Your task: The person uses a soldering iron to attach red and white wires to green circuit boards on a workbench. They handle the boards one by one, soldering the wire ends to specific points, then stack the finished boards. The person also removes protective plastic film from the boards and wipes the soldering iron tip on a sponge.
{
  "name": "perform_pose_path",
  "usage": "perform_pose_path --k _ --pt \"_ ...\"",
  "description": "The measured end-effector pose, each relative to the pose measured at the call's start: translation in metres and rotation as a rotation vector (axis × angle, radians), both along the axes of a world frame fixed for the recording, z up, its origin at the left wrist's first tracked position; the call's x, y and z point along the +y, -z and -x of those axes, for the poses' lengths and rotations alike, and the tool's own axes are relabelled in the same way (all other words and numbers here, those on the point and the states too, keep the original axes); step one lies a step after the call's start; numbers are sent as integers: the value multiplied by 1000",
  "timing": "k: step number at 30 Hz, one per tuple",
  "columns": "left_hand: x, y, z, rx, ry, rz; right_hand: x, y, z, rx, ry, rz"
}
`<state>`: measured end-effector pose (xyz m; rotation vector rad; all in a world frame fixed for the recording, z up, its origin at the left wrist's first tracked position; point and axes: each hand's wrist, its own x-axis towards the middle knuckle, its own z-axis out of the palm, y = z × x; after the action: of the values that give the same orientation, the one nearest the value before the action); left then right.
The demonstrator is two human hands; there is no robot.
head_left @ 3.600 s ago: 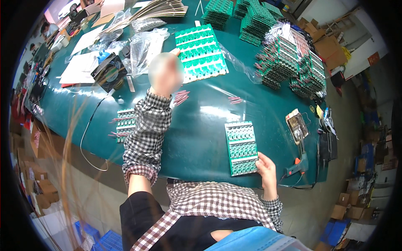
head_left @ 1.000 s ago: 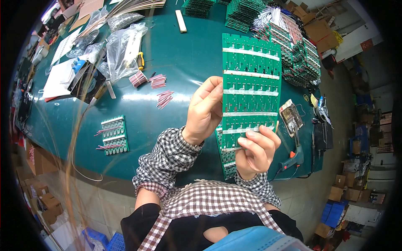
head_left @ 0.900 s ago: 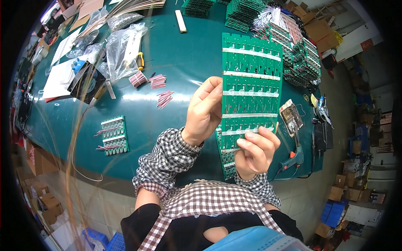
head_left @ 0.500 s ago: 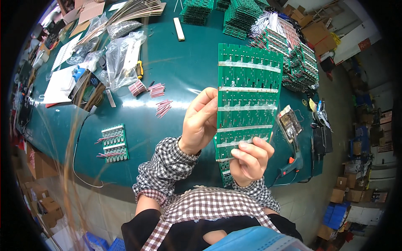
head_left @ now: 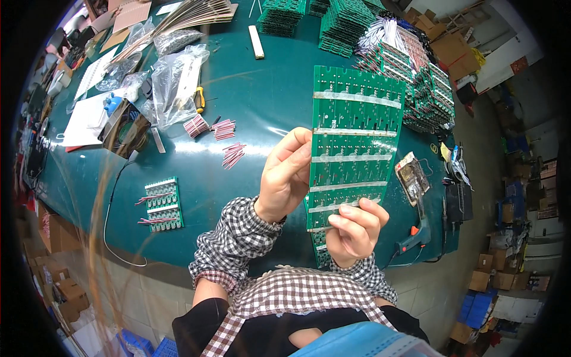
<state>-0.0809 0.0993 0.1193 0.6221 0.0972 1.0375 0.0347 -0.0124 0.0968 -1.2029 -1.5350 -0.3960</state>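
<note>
A large green circuit board panel (head_left: 352,146) is held up in front of me, crossed by several pale strips. My left hand (head_left: 286,174) pinches its left edge. My right hand (head_left: 357,231) grips it low down, with the fingers over the face toward me. Below the panel, part of another green board (head_left: 321,253) shows; the rest of it is hidden. To the left on the table lies a smaller board (head_left: 162,204) with white connectors and red-and-white wires.
Bundles of short wires (head_left: 234,155) lie mid-table, near a small fan (head_left: 125,129). Stacked boards (head_left: 345,30) and wired boards (head_left: 431,89) fill the far right. A soldering tool with a green handle (head_left: 414,238) lies at right, by a stained tray (head_left: 411,177). Plastic bags (head_left: 175,86) sit far left.
The panel has tilted slightly, its top edge moving a little right and down. Both hands keep their hold on it, and the left has shifted down slightly.
</note>
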Motion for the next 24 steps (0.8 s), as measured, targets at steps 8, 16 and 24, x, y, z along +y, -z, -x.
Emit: perform_pose_path --k 8,16,24 --pt "-6 -18 -12 220 -442 -418 13 7 1 947 -433 -80" --pt "5 -36 -17 728 -929 -895 7 -23 -3 1632 -798 219" --pt "7 -31 -16 746 -1026 -812 5 -10 -5 1693 -756 348"
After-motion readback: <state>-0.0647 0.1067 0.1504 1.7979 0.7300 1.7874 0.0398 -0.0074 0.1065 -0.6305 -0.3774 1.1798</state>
